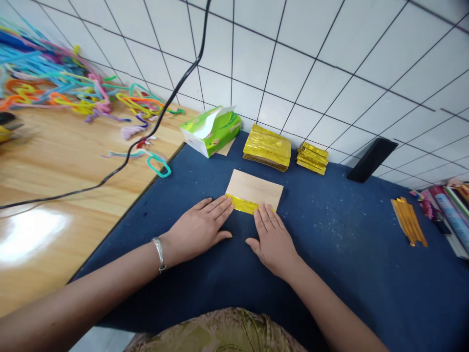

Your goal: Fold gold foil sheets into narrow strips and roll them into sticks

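A sheet of paper [254, 188], tan side up, lies on the dark blue mat with its near edge folded over into a shiny gold strip. My left hand [205, 226], a silver bangle at its wrist, rests flat with its fingertips on the left end of that strip. On the right end lie the fingers of my right hand [273, 237], stretched out with the thumb apart. Between the two hands the middle of the gold fold shows. Behind the sheet sits a thick stack of gold paper [267, 146], and right of it a smaller pile of pleated gold paper [312, 158].
A green tissue pack [212, 131] stands by the tiled wall. Colourful pipe cleaners [73, 93] cover the wooden table at left, crossed by a black cable [166, 105]. A black phone-like slab [373, 159], a pleated gold strip [409, 221] and books [452, 215] are at right.
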The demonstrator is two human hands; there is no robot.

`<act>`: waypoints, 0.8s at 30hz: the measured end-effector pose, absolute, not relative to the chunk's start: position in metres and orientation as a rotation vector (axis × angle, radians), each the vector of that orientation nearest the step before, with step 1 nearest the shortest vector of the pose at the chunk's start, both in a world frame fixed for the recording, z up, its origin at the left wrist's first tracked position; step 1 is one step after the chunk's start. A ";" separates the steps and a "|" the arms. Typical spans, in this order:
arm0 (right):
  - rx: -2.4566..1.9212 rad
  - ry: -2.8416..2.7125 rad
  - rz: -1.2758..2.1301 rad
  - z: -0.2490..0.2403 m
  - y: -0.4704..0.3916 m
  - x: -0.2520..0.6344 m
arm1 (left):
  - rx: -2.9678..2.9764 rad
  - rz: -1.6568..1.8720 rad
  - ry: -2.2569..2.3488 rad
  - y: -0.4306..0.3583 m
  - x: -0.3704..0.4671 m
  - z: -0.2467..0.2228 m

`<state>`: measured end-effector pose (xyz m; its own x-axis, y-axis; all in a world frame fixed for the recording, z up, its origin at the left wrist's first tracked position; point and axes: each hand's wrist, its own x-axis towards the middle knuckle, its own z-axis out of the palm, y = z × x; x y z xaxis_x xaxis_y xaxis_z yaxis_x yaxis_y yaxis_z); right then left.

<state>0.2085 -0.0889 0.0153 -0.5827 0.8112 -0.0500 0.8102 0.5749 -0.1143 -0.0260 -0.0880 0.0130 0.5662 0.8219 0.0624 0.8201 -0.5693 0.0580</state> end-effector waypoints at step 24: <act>-1.462 -2.718 0.161 0.017 -0.095 0.213 | 2.818 0.218 1.357 -0.083 -0.015 0.007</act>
<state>0.2129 -0.0950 0.0173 -0.5512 0.8343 -0.0040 0.8290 0.5472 -0.1159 -0.0150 -0.0833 0.0071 0.6158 0.7784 0.1224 0.7775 -0.6254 0.0655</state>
